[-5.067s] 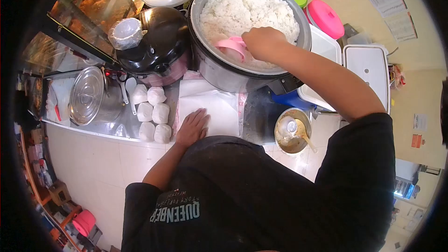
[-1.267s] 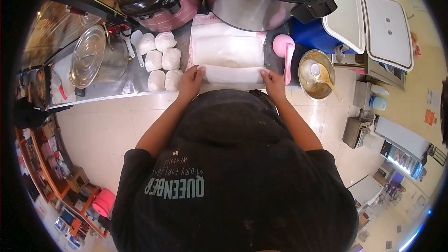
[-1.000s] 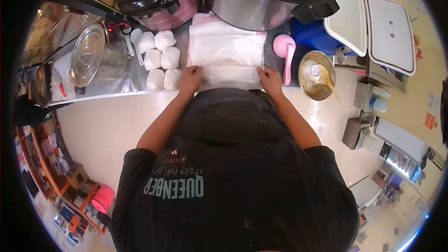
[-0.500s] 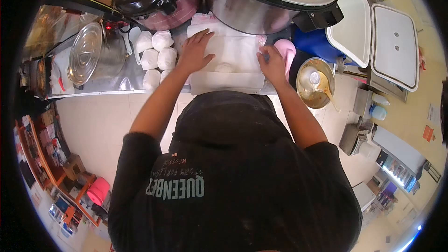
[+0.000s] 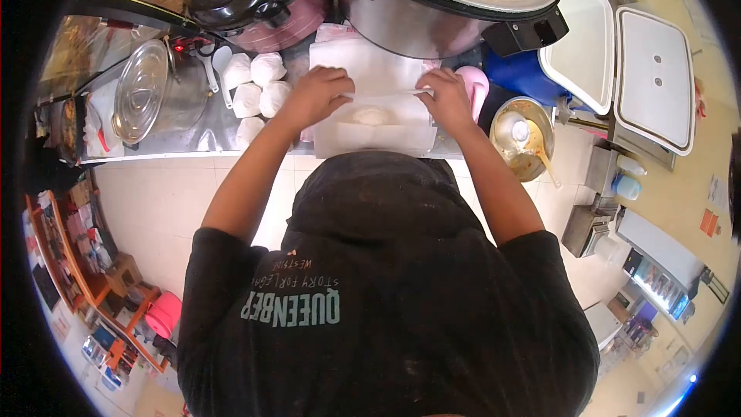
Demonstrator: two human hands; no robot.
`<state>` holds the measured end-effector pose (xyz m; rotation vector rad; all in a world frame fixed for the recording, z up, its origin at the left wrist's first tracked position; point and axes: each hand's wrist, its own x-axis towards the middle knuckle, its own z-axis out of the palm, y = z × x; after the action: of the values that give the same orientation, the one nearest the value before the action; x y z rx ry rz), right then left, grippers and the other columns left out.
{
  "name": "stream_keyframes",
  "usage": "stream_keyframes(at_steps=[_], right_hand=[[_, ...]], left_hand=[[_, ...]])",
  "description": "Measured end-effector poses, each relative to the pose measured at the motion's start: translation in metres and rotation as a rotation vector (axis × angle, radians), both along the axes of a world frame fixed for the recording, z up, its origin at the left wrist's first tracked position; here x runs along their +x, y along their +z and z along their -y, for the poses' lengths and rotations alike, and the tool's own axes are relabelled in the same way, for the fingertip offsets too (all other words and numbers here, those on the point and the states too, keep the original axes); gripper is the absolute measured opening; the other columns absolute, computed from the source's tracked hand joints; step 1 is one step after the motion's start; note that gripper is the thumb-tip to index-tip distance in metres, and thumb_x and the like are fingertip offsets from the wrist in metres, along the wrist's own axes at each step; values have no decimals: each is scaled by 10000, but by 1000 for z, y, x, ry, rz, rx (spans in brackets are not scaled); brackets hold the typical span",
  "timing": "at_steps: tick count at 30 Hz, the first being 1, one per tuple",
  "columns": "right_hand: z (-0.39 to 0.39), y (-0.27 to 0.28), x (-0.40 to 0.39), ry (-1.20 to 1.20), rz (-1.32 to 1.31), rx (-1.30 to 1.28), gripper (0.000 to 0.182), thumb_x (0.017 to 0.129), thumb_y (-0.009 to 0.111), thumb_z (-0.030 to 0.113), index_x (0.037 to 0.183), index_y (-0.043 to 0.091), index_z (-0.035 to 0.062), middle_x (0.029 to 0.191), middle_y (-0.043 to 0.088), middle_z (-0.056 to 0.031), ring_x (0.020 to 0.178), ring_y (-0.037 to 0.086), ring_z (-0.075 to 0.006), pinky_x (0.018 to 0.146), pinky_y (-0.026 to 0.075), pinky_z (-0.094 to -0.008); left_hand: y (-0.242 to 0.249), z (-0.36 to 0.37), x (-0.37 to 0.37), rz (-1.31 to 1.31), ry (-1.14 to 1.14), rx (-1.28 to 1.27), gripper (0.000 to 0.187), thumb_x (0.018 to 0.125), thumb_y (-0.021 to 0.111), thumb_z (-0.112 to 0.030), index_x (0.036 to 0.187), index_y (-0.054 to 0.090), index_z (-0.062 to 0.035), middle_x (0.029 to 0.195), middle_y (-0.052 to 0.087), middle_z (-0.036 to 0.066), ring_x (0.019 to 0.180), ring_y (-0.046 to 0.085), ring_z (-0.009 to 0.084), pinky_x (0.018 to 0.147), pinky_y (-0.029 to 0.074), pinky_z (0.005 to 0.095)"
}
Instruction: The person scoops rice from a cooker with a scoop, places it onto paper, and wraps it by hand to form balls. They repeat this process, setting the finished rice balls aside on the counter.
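White paper sheets [image 5: 374, 139] lie on the metal counter close to my body, with a small rounded mound of rice [image 5: 371, 116] on them. My left hand [image 5: 323, 95] pinches the left end of a paper edge, which is lifted just beyond the mound. At the right end of that edge, my right hand [image 5: 448, 96] has its fingers closed on the paper. Several white wrapped bundles [image 5: 248, 99] sit in two columns to the left of my left forearm.
A large cooker [image 5: 432, 23] full of rice stands behind the paper, beside a black-lidded cooker [image 5: 266, 11]. Glass-lidded pot [image 5: 143, 93] at left. At right are a metal bowl [image 5: 528, 165] with spoons, a pink item [image 5: 473, 85] and a white container [image 5: 590, 38].
Both hands have closed on the paper and raised its edge, pulling it a little toward my body. Before, my left hand lay spread on the sheet.
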<state>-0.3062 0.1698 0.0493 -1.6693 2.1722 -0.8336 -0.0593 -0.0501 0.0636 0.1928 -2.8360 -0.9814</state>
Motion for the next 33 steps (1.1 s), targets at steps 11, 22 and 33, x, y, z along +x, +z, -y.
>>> stream_keyframes(at_steps=[11,22,33], right_hand=[[-80,-6,53,-115,123,-100,323,647,761,-83,927,751,78,1041,710,-69,1009,641,-306,878,520,-388],[-84,-2,65,-240,124,-107,307,676,732,-78,945,765,67,1084,717,-89,1073,644,-304,924,520,-384],[-92,-6,79,-385,156,-161,251,722,717,-65,929,771,66,1105,720,-88,1082,656,-303,955,512,-381]], left_hand=[[4,-28,84,170,148,-176,121,843,686,-61,947,623,-61,911,635,108,909,635,340,860,480,474],[23,-54,-56,551,-433,-153,903,742,854,-497,1454,543,-36,1454,592,189,1319,569,384,1151,413,471],[-30,-75,8,170,-225,-198,718,929,680,-199,1562,397,-12,1589,466,191,1437,476,350,1209,356,450]])
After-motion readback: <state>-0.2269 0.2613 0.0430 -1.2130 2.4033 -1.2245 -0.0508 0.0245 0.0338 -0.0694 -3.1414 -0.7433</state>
